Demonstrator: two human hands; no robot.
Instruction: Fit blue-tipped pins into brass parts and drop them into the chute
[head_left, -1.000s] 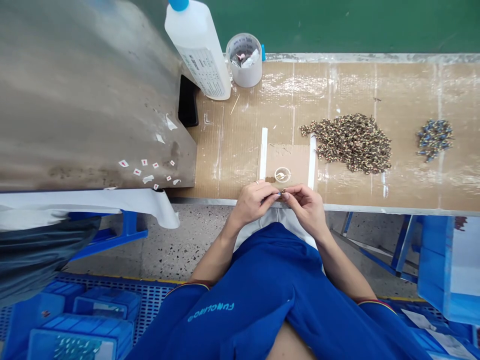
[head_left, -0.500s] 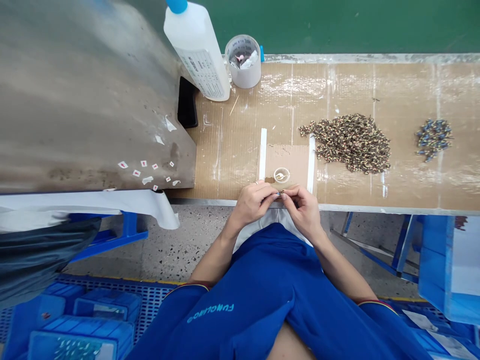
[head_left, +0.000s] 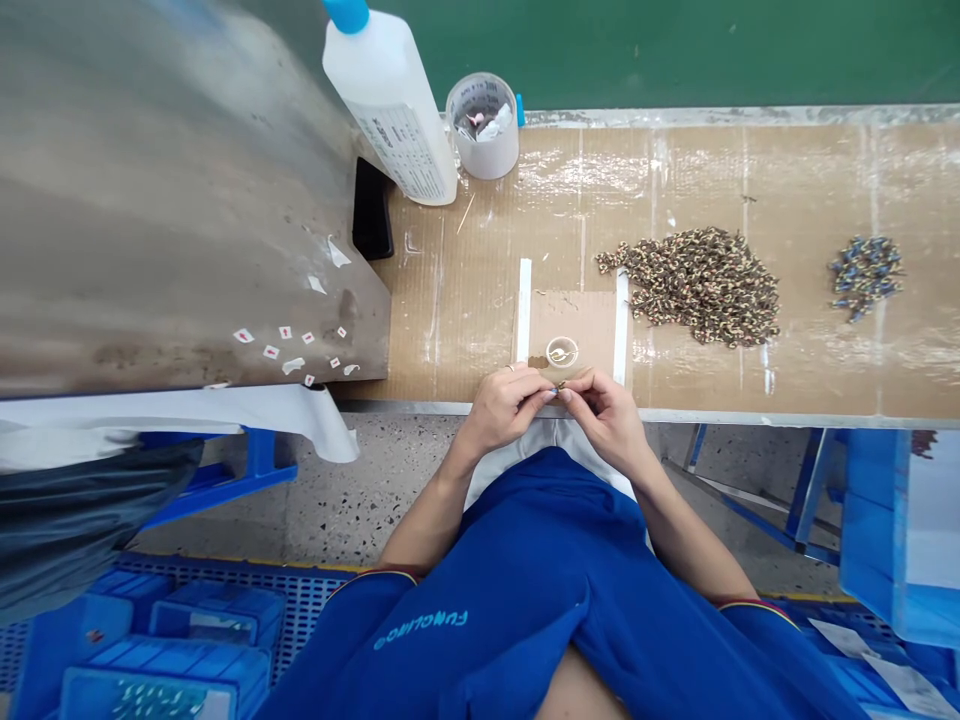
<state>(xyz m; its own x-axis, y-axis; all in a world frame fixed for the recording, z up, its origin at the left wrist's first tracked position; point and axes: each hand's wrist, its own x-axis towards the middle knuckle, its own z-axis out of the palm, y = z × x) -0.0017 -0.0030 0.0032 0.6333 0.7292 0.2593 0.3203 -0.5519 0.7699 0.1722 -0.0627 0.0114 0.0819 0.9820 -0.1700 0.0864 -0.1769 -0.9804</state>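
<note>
At the front edge of the cardboard-covered bench, my left hand and my right hand meet fingertip to fingertip. Between them they pinch a tiny brown and blue part, too small to make out in detail. Just beyond the fingers lies a small clear round lid on a cardboard patch between two white tape strips. A heap of small brown parts lies to the right, and a smaller heap of blue parts at the far right.
A white bottle with a blue cap and a tape roll holding scraps stand at the back. A grey metal panel dotted with small stickers fills the left. Blue crates sit on the floor, and a blue bin at right.
Both hands stay pinched together at the bench edge with only slight finger movement. The view has shifted a little.
</note>
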